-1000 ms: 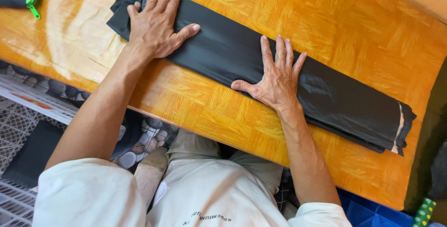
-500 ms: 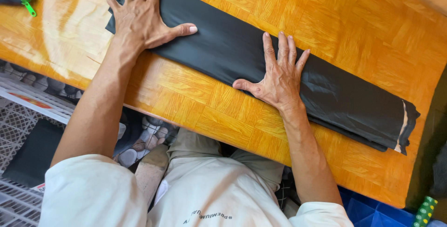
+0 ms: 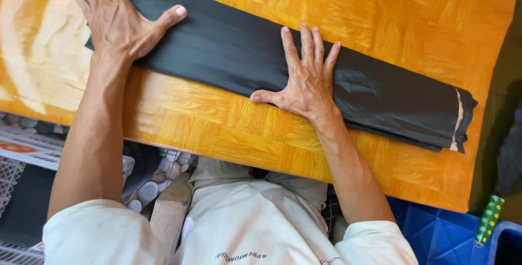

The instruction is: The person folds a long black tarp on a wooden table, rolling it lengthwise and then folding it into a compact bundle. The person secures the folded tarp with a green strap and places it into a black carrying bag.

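A long strip of folded black fabric (image 3: 228, 53) lies slanted across an orange wooden table (image 3: 380, 20), from upper left to lower right. My left hand (image 3: 117, 20) rests flat on the fabric's left end, fingers spread, thumb pointing right. My right hand (image 3: 304, 77) presses flat on the fabric's middle, fingers spread toward the far side, thumb over the near edge. Neither hand grips anything. The fabric's right end (image 3: 459, 118) shows a pale edge.
The table's near edge (image 3: 244, 159) runs just above my lap. A blue plastic crate (image 3: 435, 232) sits at the lower right with a green dotted object (image 3: 489, 219) beside it. Pebbled flooring (image 3: 147, 189) and a grid-patterned thing (image 3: 16, 172) lie at the lower left.
The view has shifted, so the table and fabric sit lower-right in frame. My left hand slid farther toward the fabric's left end. My right hand has stayed flat on the middle.
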